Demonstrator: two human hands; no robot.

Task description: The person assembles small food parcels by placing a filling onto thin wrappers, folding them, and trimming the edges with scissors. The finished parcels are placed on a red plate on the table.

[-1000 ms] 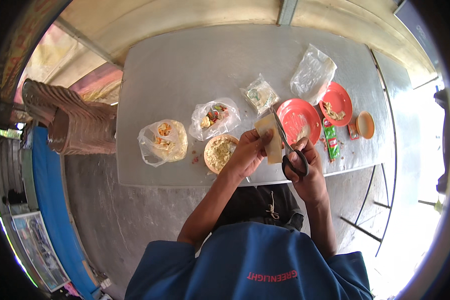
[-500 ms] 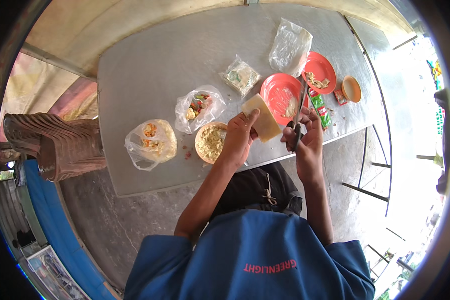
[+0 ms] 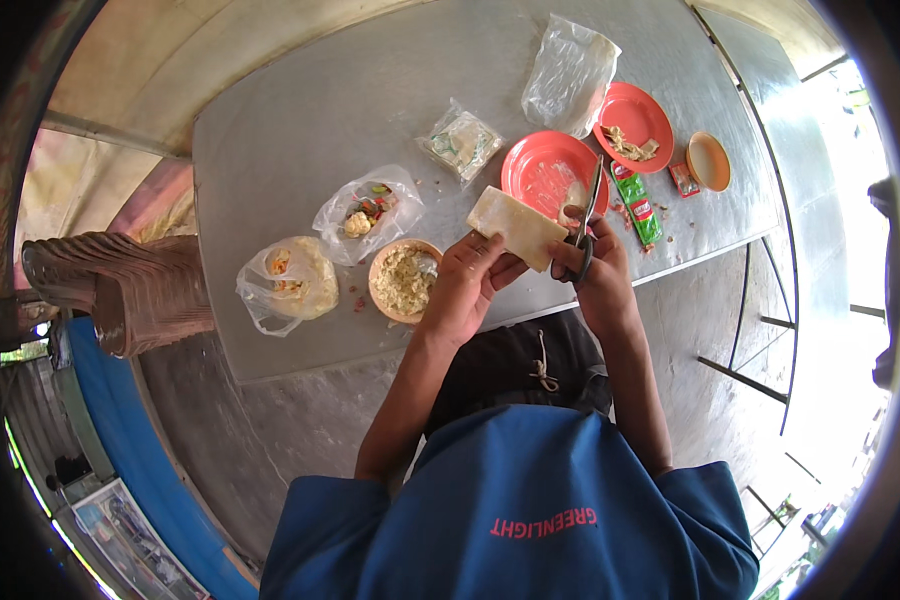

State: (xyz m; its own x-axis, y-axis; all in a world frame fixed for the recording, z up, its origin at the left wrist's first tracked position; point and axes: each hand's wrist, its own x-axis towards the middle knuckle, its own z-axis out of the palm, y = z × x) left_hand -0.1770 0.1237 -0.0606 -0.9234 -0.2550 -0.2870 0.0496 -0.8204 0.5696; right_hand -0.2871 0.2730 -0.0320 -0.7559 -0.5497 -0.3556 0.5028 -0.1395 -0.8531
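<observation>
My left hand [image 3: 470,284] grips the lower left edge of a pale rectangular stack of what look like pastry wrappers [image 3: 516,226], held above the table's near edge. In my right hand [image 3: 602,275] is a pair of scissors [image 3: 584,232], with dark handles around the fingers and blades pointing up and away. The stack's right end lies against the right fingers by the scissor handles; whether they pinch it I cannot tell. Just beyond is a coral plate [image 3: 527,160] with a pale smear and scraps. Left of my left hand sits a bowl of chopped pale filling [image 3: 404,283].
Plastic bags of vegetables [image 3: 358,222] and yellowish food [image 3: 308,280] lie left on the grey metal table [image 3: 300,140]. Farther off are a clear packet [image 3: 462,146], an unfilled-looking bag [image 3: 568,78], a second coral plate [image 3: 634,108], green sachets [image 3: 638,208] and a small bowl [image 3: 708,163]. Stacked brown chairs [image 3: 150,295] stand left.
The wrapper stack has turned to lie more level, its right end now at my right hand. My right hand with the scissors has come slightly left and lower, closer to it.
</observation>
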